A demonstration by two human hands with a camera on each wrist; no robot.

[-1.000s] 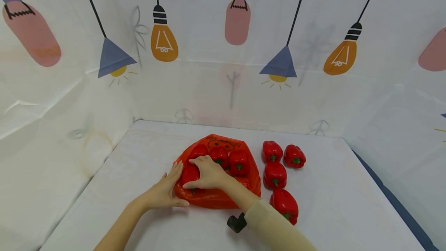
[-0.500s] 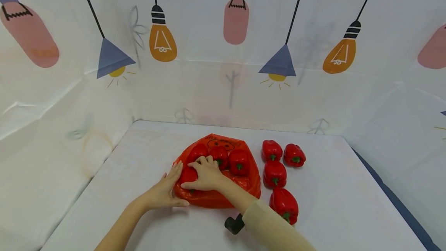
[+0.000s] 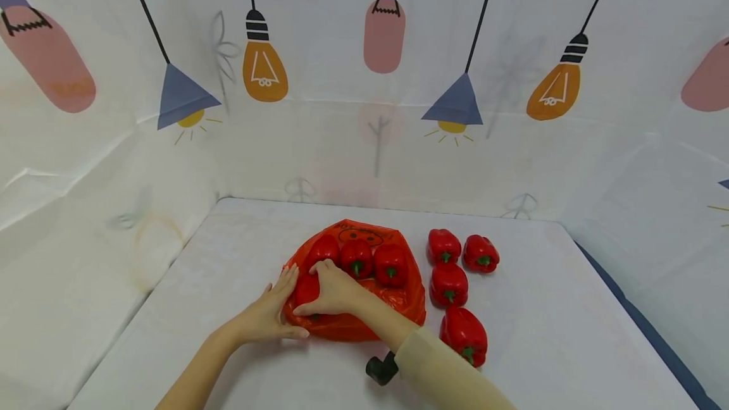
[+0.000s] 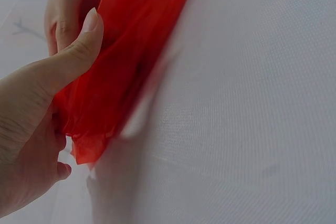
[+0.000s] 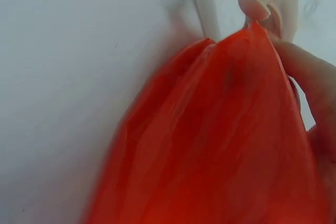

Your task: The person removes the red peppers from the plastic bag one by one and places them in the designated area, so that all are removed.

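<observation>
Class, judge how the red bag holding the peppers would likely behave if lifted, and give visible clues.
The red bag would probably sag and change shape, since its sides look thin and creased. The peppers inside might roll or shift, being rounded and showing in its wide opening.

Head view looks forward and down over the red bag (image 3: 350, 328); left wrist, from its near left, and right wrist, close in front, share it.
</observation>
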